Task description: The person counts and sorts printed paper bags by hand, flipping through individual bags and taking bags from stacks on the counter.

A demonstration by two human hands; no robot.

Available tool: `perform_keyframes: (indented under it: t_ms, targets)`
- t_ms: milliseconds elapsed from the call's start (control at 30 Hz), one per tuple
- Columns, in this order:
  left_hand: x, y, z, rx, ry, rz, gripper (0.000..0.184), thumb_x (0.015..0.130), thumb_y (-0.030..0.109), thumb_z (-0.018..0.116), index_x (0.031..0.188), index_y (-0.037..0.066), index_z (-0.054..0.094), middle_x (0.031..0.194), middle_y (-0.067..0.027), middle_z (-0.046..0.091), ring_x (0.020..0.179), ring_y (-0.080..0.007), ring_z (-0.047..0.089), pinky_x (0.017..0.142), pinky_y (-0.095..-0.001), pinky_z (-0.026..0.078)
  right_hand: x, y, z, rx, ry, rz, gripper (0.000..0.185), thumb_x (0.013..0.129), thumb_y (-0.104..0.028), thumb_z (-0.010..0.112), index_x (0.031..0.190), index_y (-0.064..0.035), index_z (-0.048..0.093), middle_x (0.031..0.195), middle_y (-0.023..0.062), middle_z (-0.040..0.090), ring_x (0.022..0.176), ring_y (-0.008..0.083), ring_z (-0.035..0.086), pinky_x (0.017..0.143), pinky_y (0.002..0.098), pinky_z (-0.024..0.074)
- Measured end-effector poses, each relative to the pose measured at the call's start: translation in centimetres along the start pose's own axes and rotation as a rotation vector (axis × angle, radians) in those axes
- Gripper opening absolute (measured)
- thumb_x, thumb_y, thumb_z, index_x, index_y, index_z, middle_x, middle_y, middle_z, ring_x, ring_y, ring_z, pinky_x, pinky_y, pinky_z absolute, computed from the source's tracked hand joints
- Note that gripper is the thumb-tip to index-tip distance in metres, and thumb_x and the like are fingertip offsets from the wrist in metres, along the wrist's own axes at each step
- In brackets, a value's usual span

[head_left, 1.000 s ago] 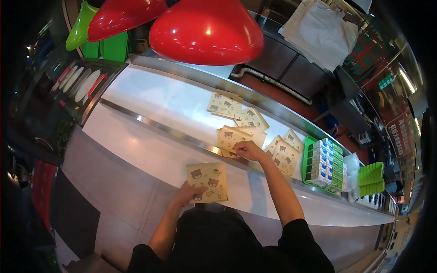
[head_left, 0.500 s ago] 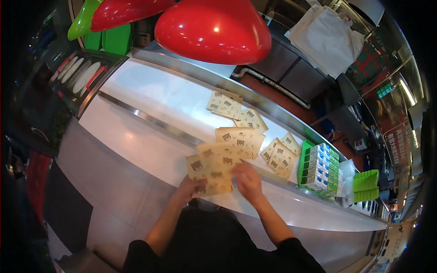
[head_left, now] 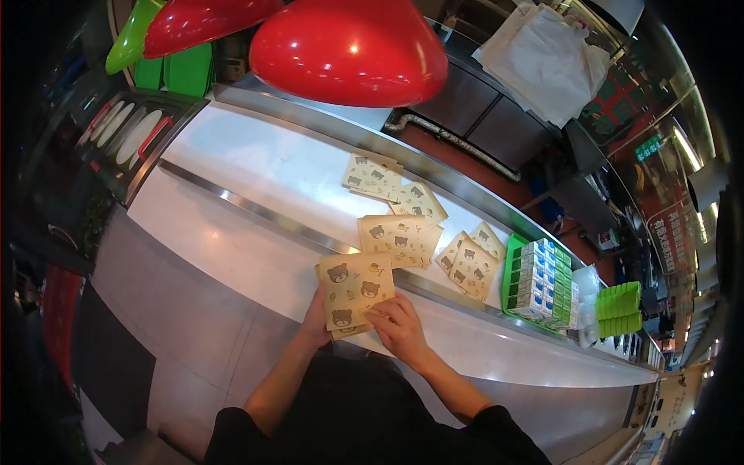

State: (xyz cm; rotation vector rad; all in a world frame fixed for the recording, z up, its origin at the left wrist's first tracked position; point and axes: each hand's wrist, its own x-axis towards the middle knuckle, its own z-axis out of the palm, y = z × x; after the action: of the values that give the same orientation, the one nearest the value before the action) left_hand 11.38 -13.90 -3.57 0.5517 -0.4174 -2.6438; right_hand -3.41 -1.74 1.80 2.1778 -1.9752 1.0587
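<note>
A small stack of tan food papers (head_left: pixel 356 288), printed with bears, is held up over the near edge of the counter. My left hand (head_left: pixel 315 319) grips the stack at its left side, with most of its fingers hidden behind the papers. At the lower right corner, the fingers of my right hand (head_left: pixel 401 325) are closed on the papers' edge. Just beyond lies a fanned pile of matching papers (head_left: pixel 399 239). Farther back are two more overlapping bunches (head_left: pixel 373 177), and another loose bunch (head_left: pixel 470 263) lies to the right.
A green tray (head_left: pixel 511 267) of small boxed drinks (head_left: pixel 536 279) stands right on the counter (head_left: pixel 256 155), beside stacked green containers (head_left: pixel 618 310). Red lamp shades (head_left: pixel 349 58) hang low overhead. A metal strip (head_left: pixel 232 200) runs along the counter. White plates (head_left: pixel 139 136) stand at far left.
My right hand has moved left and down onto the corner of the held papers. The papers, spread and blurred before, now sit more squarely stacked. The view has shifted slightly.
</note>
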Motion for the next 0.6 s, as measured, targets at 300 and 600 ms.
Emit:
perform_keyframes:
  t_ms: [300,600]
  targets:
    - [-0.2,-0.3,-1.3,0.164,0.098,0.007,0.048,0.093,0.030,0.049,0.130,0.001,0.041,0.121,-0.0174,0.056,0.104,-0.0282,0.061,0.086,-0.0404,0.054,-0.4,0.2,-0.3,0.044,-0.075,-0.003,0.030,0.066,0.004,0.068,0.093,-0.0096,0.069,0.102,0.0091,0.059,0.096,0.0310,0.056,0.096,0.0454,0.0446]
    - [-0.4,0.2,-0.8,0.143,0.131,-0.009,0.039,0.092,0.017,0.054,0.126,0.001,0.044,0.115,-0.0135,0.058,0.099,-0.0255,0.063,0.080,-0.0384,0.056,-0.3,-0.1,-0.6,0.117,-0.111,0.001,0.028,0.066,-0.002,0.070,0.093,-0.0097,0.069,0.108,0.0115,0.057,0.102,0.0335,0.054,0.096,0.0460,0.0431]
